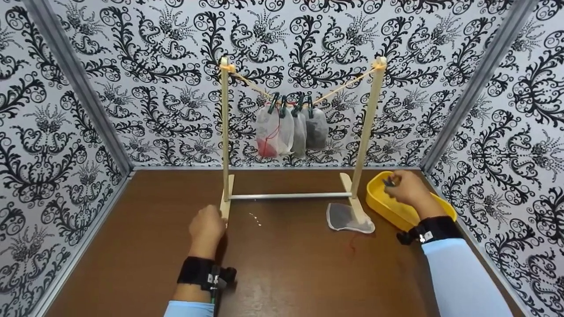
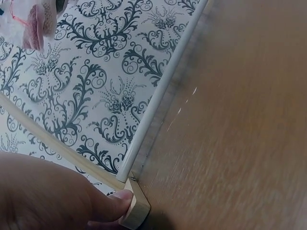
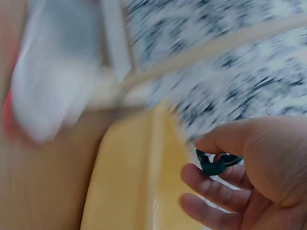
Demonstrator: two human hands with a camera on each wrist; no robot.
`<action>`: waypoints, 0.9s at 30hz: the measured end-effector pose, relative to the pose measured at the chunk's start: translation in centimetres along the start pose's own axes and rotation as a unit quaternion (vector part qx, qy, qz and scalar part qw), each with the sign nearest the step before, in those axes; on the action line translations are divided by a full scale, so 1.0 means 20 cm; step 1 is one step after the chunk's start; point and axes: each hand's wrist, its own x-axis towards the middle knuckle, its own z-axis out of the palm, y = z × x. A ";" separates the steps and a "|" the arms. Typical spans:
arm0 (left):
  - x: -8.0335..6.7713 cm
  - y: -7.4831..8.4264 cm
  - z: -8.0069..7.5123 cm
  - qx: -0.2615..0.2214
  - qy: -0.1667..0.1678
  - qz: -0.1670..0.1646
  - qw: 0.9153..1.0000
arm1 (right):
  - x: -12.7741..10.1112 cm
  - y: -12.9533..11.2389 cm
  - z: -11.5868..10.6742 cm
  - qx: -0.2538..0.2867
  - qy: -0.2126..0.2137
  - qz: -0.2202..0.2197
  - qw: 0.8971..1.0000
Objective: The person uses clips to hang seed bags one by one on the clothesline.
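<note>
My left hand (image 1: 206,229) sits at the left foot (image 1: 226,200) of the rack (image 1: 369,127). In the left wrist view my thumb (image 2: 112,205) presses against the end of that foot (image 2: 136,208); how my other fingers lie I cannot tell. The foot rests on the brown table (image 1: 286,259), and a grey bar (image 1: 288,196) runs from it across to the right foot. In the left wrist view the bar (image 2: 160,91) runs off along the table (image 2: 240,120), with a few pale specks just beside it.

A cord (image 1: 339,88) sags between the tops of the two posts. Four pouches (image 1: 291,130) hang from its low middle, each under a dark clip, bunched so that they touch one another. The leftmost shows red at its bottom.

A fifth pouch (image 1: 348,219) lies flat on the table, touching the right foot, with a red thread trailing just below it.

To its right a yellow tray (image 1: 387,207) stands near the back right corner. My right hand (image 1: 407,189) is over the tray, fingers curled. The right wrist view is blurred, yet it shows my thumb and fingers pinching a dark green clip (image 3: 216,163) beside the tray's rim (image 3: 158,158), with the fifth pouch (image 3: 57,81) a white smear further left.
</note>
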 end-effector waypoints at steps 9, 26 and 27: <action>-0.03 0.04 -0.04 0.026 -0.010 0.005 1.000 | -0.08 -0.30 0.12 0.135 -0.036 -0.052 0.989; -0.16 0.29 -0.11 0.027 0.089 0.210 0.973 | -0.09 -0.66 0.63 0.300 -0.086 -0.156 0.937; -0.18 0.31 -0.11 0.025 0.097 0.234 0.967 | -0.10 -0.68 0.65 0.305 -0.091 -0.158 0.935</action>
